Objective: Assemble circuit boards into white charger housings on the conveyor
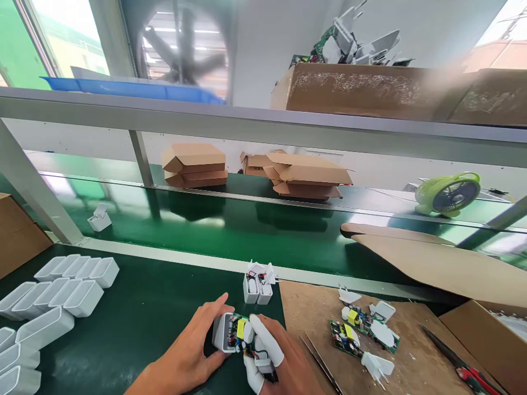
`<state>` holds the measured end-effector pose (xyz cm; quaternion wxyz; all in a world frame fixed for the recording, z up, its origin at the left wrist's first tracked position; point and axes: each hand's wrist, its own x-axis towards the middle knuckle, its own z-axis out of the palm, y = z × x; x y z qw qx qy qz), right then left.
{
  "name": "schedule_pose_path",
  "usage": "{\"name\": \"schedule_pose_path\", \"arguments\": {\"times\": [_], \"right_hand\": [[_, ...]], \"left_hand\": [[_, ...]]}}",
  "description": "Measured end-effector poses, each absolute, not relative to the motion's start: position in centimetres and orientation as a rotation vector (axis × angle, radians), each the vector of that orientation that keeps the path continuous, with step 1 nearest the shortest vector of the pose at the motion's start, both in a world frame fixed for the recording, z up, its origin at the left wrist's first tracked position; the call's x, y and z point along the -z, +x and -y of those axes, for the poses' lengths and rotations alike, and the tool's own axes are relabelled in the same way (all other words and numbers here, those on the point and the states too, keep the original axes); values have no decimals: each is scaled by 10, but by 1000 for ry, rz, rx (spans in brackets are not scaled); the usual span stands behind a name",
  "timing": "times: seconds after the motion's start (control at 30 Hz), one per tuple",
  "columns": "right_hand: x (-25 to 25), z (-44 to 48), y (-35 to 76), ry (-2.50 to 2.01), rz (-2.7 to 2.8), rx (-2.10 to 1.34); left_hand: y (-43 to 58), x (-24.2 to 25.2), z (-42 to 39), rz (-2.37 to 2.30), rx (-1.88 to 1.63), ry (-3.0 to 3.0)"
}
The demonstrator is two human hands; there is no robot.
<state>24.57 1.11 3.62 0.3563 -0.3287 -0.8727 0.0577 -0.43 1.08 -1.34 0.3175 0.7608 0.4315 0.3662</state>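
My left hand (197, 343) grips a white plastic charger housing (223, 332) from its left side. In my right hand (284, 356), with white finger covers on some fingers, is a green circuit board (240, 327) carrying a yellow part and wires. The board's left end meets the housing's open side; how deep it sits inside I cannot tell. Just beyond my hands stand two white housings (258, 288) with wires and parts showing at the top. To the right, a pair of metal tweezers (321, 362) lies on the cardboard sheet (300, 307).
Rows of white housings (45, 329) stand at left. More boards (346, 336) with white plug parts lie on the cardboard, near red-handled scissors (461, 362). A green belt (230, 230) runs behind, with a small white housing (99, 218) on it. A metal shelf bar (247, 118) crosses above.
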Motion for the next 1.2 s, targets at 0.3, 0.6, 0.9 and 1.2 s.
{"name": "schedule_pose_path", "arguments": {"times": [0.3, 0.6, 0.9, 1.2], "right_hand": [[-31, -7, 242, -931, 2362, -42], [-29, -6, 238, -962, 2446, 25], [-39, -5, 237, -954, 2451, 131], [-44, -8, 237, -978, 2403, -3]], "left_hand": [[-1, 15, -8, -1160, -935, 2076], [-2, 20, -9, -1146, -926, 2066], [-3, 18, -9, -1103, -940, 2065], [-4, 19, -8, -1089, -947, 2057]]}}
